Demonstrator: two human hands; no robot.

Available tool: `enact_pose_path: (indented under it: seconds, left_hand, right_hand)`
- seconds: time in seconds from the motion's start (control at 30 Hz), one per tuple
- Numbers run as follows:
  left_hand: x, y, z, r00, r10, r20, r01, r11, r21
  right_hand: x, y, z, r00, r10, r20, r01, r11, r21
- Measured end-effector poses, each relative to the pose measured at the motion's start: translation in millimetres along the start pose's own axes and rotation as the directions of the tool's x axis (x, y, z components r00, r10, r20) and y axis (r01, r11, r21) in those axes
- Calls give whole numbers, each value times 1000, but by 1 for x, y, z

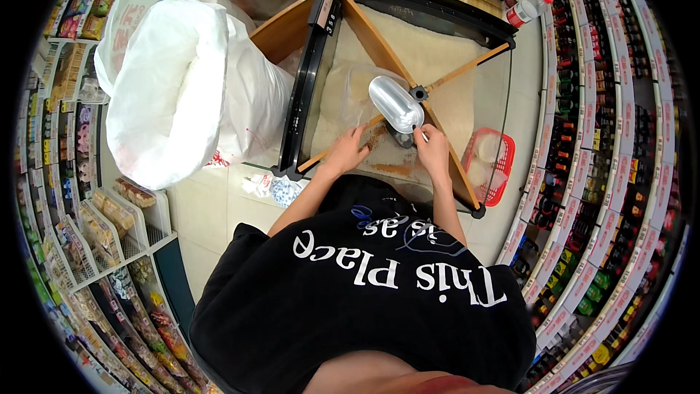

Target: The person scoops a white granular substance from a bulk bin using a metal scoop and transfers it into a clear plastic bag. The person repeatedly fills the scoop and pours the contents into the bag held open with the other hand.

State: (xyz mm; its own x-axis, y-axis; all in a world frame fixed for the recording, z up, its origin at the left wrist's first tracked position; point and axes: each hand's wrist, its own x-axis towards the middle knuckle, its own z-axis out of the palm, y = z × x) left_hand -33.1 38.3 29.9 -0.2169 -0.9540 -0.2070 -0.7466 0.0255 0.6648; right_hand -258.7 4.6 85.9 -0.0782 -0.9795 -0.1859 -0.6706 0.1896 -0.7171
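My right hand [433,148] grips a metal scoop [395,99] by its handle. The scoop's bowl lies over the crossing of the wooden dividers [378,46] in a glass-sided grain bin [299,104]. Its surface is shiny, with no grain plainly visible in it. Fingers apart, my left hand [345,148] is at the near-left divider; whether it presses on the wood, I cannot tell. Pale grain, apparently rice [445,38], fills the far compartment. Reddish-brown grains [396,168] lie in patches in the near one. A clear plastic bag [355,87] rests in the left compartment.
A large white sack [257,87] stands open at the left, against the bin. A red plastic basket [506,172] is at the bin's right, and a red-capped bottle [528,10] beyond. Crumpled bags [273,187] lie on the floor. Stocked shelves [571,175] line both sides.
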Motion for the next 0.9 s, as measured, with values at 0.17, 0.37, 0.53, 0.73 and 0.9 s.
enact_pose_path:
  seconds: [0.17,0.37,0.53,0.73,0.9]
  left_hand:
    - [20,48,-50,994,38,-99,-34,999,42]
    - [71,41,-1,955,197,-222,-134,954,268]
    - [106,17,35,988,-11,-152,36,986,165]
    - [111,-20,35,996,35,-78,-37,999,-17]
    - [108,-13,15,990,-43,-132,23,989,-144]
  right_hand:
    - [-17,24,-2,984,68,-164,-40,985,165]
    - [-20,35,-16,966,112,-233,-57,971,232]
    - [-23,35,-25,962,123,-244,-70,974,217]
    - [-32,33,-20,964,124,-234,-56,960,276]
    - [-29,33,-19,968,96,-230,-36,967,253]
